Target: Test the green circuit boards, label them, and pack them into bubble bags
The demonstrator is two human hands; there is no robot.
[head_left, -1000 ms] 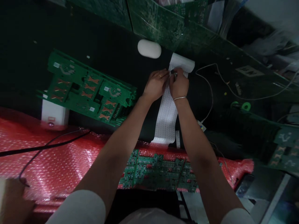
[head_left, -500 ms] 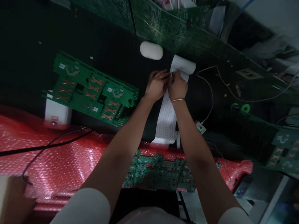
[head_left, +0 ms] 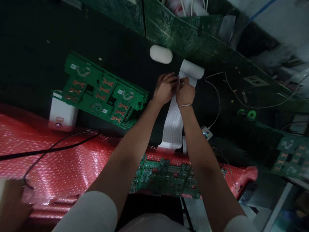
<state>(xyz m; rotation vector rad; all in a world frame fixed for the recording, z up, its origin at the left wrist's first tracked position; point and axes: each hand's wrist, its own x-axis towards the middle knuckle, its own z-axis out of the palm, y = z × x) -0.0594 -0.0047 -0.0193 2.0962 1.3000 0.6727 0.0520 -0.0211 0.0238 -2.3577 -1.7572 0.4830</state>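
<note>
A white strip of small labels (head_left: 174,124) unrolls from a roll (head_left: 192,69) on the dark table and runs toward me. My left hand (head_left: 166,88) and my right hand (head_left: 185,91) meet over the strip just below the roll, fingertips pinched together on it. What sits between the fingertips is too small to tell. A ring is on my left hand and a thin bangle on my right wrist. A green circuit board (head_left: 166,175) lies on red bubble wrap (head_left: 72,167) near my body, under my forearms.
A stack of green circuit boards (head_left: 101,91) lies left of my hands, resting partly on a white box (head_left: 61,114). A white oval object (head_left: 161,53) sits behind the roll. Thin white cables (head_left: 217,93), a green tape ring (head_left: 248,113) and more boards (head_left: 293,156) lie to the right.
The view has shifted slightly, so things sit a little further right. My hands stay pinched together over the strip near the roll, with only small finger movement.
</note>
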